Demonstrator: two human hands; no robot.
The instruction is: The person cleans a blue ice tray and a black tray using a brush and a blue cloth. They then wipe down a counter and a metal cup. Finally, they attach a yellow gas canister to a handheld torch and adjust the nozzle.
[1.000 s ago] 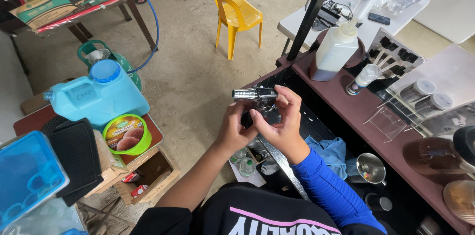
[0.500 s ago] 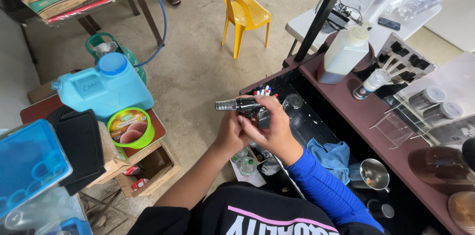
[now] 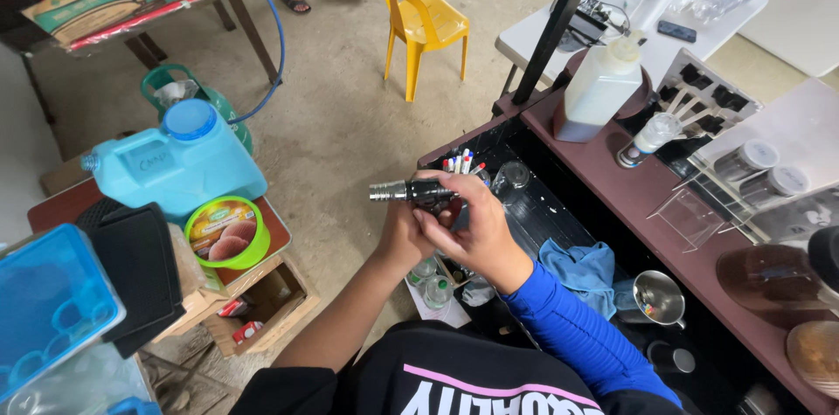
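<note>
A: Both clamped on the small dark tool with a ribbed metal nozzle (image 3: 411,192) — right hand (image 3: 472,236) wrapped over its body, left hand (image 3: 404,236) cupped beneath. Held in mid-air, nozzle pointing toward nine o'clock.

B: Risk?

A: Could slip from the grip, probably; hard concrete floor (image 3: 350,109) straight below. Exact finger hold hidden behind the knuckles.

B: Nearby?

A: Cup of coloured markers (image 3: 461,163) at twelve o'clock, touching-close; clear glass (image 3: 509,177) at one o'clock on the dark tabletop (image 3: 559,223). Easily knocked by a swinging elbow. Blue cloth (image 3: 581,266) at four o'clock.
</note>
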